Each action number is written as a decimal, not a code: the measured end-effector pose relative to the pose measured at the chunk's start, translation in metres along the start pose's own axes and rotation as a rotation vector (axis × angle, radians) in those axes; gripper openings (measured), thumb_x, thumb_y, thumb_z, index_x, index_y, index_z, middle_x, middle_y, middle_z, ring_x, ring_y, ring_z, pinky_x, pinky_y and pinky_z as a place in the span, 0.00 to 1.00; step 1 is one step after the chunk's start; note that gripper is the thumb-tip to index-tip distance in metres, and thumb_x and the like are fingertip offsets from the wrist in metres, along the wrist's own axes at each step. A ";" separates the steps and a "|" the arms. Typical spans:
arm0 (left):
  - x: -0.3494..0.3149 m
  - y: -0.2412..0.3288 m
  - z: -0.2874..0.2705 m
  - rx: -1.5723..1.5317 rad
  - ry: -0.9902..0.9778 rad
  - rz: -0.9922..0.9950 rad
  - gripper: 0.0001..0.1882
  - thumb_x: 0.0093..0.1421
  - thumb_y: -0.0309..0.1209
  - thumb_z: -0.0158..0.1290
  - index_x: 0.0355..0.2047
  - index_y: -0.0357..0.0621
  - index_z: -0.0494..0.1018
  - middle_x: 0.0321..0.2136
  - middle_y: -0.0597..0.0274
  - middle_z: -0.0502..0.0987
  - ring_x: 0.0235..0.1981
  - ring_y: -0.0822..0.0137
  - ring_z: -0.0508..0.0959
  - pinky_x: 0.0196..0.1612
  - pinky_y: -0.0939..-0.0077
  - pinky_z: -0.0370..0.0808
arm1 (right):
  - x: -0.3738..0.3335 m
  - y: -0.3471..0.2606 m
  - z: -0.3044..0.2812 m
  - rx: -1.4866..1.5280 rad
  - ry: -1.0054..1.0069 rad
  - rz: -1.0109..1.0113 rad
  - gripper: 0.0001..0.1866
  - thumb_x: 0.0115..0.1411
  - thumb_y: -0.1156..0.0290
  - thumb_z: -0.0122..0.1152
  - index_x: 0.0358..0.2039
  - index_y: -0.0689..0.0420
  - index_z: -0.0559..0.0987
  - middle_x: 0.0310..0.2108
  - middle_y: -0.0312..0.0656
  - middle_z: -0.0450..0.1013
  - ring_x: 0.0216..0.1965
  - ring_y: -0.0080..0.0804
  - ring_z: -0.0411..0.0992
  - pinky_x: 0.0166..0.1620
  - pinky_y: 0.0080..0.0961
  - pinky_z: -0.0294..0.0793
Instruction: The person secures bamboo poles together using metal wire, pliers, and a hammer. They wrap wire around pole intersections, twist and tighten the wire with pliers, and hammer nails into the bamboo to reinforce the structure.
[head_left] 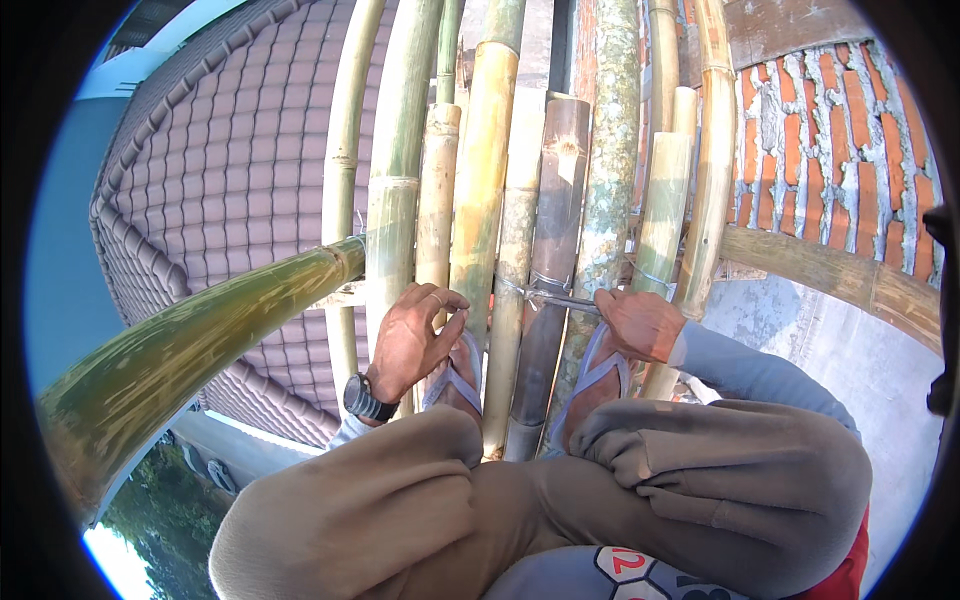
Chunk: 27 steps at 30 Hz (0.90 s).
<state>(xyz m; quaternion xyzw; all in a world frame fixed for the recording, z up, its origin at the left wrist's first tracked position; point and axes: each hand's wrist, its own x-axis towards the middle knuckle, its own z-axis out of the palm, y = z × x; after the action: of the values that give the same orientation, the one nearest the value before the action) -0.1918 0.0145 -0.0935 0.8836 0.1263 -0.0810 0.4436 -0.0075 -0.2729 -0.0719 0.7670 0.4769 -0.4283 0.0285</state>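
Observation:
My right hand (640, 322) is closed around the end of a slim dark metal tool (570, 300) that looks like pliers. Its far end reaches left to a thin wire tie (540, 285) across a dark grey bamboo pole (556, 220). The wire also passes the narrower bamboo pole (510, 260) beside it. Left of the tie, my left hand (415, 335) is curled above the poles, thumb and forefinger tips brought together. Whatever may be between those fingertips is too small to make out. A ring and a dark watch (368, 398) are on that hand and wrist.
My sandalled feet (600, 375) rest on the row of bamboo poles (400, 150). A thick green bamboo pole (200, 330) juts out at left over a tiled roof (250, 150). To the right are a brick wall (840, 150) and a crosswise bamboo pole (830, 270).

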 end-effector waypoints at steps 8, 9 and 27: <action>0.023 0.015 0.028 0.196 -0.119 0.336 0.18 0.60 0.33 0.61 0.50 0.48 0.78 0.46 0.60 0.79 0.48 0.57 0.77 0.53 0.62 0.76 | 0.000 0.031 0.022 -0.051 0.527 -0.075 0.12 0.57 0.72 0.60 0.41 0.58 0.71 0.42 0.45 0.68 0.44 0.47 0.72 0.48 0.46 0.75; 0.026 0.019 0.039 0.282 -0.178 0.399 0.20 0.61 0.33 0.59 0.54 0.50 0.76 0.51 0.61 0.77 0.54 0.58 0.75 0.58 0.62 0.73 | 0.004 0.032 0.024 -0.075 0.535 -0.066 0.12 0.57 0.72 0.61 0.41 0.58 0.72 0.43 0.46 0.68 0.46 0.47 0.71 0.51 0.47 0.73; 0.115 0.042 0.019 0.169 -0.243 0.484 0.11 0.59 0.25 0.61 0.43 0.47 0.81 0.44 0.56 0.80 0.48 0.53 0.79 0.52 0.60 0.76 | -0.175 -0.103 0.288 0.793 0.488 0.869 0.17 0.58 0.72 0.64 0.48 0.56 0.77 0.41 0.47 0.74 0.44 0.44 0.75 0.47 0.41 0.75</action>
<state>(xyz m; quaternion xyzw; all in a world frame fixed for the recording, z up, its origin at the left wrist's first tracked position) -0.0702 -0.0078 -0.1021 0.9056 -0.1498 -0.0883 0.3867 -0.2976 -0.4710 -0.0968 0.9183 -0.0799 -0.3346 -0.1960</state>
